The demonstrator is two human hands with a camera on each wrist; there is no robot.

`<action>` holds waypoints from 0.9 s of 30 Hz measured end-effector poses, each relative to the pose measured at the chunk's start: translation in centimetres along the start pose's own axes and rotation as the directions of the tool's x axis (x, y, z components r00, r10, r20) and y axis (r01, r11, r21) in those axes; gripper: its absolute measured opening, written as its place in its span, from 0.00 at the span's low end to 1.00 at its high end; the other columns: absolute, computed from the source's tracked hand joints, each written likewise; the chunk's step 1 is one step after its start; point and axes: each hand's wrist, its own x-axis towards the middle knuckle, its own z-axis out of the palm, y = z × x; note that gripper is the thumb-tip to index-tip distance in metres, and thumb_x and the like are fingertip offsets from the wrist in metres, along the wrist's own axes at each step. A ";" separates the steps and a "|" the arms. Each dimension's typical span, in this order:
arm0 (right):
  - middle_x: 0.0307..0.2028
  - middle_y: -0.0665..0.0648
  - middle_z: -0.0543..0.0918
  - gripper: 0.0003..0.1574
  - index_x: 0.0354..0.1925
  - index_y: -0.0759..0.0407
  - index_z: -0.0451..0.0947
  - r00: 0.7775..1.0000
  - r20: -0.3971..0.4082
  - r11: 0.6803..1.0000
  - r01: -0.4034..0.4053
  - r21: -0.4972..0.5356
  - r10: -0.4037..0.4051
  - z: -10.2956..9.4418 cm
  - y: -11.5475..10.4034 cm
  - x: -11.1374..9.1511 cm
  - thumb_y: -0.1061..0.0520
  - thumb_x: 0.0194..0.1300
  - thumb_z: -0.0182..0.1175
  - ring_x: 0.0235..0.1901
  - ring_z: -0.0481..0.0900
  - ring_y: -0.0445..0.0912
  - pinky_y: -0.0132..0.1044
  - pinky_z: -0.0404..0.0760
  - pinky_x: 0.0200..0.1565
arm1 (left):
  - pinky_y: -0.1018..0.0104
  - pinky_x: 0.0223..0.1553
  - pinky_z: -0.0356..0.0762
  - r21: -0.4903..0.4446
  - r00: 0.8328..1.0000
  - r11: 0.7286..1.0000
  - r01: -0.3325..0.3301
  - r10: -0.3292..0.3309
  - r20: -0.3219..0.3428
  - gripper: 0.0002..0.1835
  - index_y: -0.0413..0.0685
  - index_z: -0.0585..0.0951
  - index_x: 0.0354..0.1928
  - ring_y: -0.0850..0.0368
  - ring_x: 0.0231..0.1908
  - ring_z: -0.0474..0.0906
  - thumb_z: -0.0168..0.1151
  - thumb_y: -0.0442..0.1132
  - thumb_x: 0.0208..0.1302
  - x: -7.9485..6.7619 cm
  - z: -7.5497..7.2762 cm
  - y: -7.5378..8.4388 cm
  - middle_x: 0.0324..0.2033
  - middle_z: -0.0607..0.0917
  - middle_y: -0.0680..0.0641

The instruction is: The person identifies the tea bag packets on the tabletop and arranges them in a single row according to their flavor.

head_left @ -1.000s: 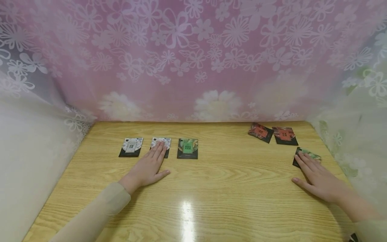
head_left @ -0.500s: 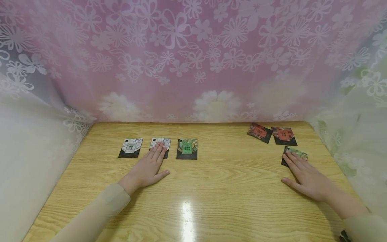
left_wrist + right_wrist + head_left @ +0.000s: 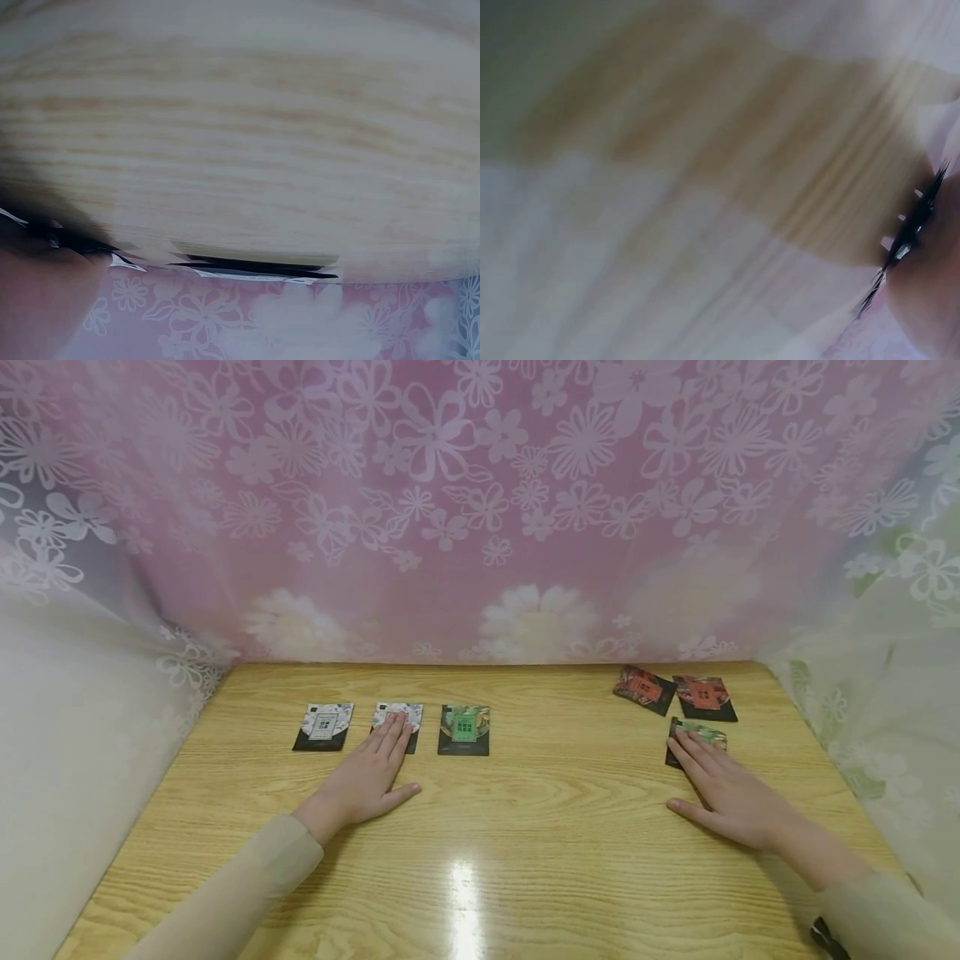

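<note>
My left hand [image 3: 367, 781] rests with straight fingers on a flat white-and-black packet [image 3: 415, 714], covering much of its front. To the left of that hand lies a matching white packet [image 3: 324, 727], and to its right a green-and-black packet [image 3: 464, 729]. My right hand [image 3: 731, 793] presses straight fingers on a second green packet [image 3: 707, 727], partly hidden beneath them. Just behind it are two red-and-black packets, one tilted [image 3: 645, 688] and one straighter [image 3: 705, 696]. In the right wrist view a dark packet edge [image 3: 915, 221] shows at the fingers.
The wood-grain table [image 3: 525, 827] ends at a pink floral curtain [image 3: 450, 568] at the back. Pale cloth hangs along both sides [image 3: 67, 735]. A bright light reflection crosses the table's front. A black strap [image 3: 828, 937] shows by the right sleeve.
My right hand has slid the green packet leftward across the table, to just in front of the red packets. The left hand and its packets have stayed in place.
</note>
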 end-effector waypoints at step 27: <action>0.74 0.59 0.44 0.54 0.74 0.56 0.43 0.990 0.043 0.991 0.131 0.000 -0.131 0.5 -4.9 4.7 0.30 0.64 0.49 0.73 0.45 0.57 0.51 0.50 0.70 | 0.51 0.71 0.48 -0.014 1.000 1.000 -0.012 0.012 -0.012 0.49 0.37 0.45 0.73 0.42 0.73 0.39 0.36 0.70 0.66 0.0 -0.2 0.1 0.73 0.43 0.36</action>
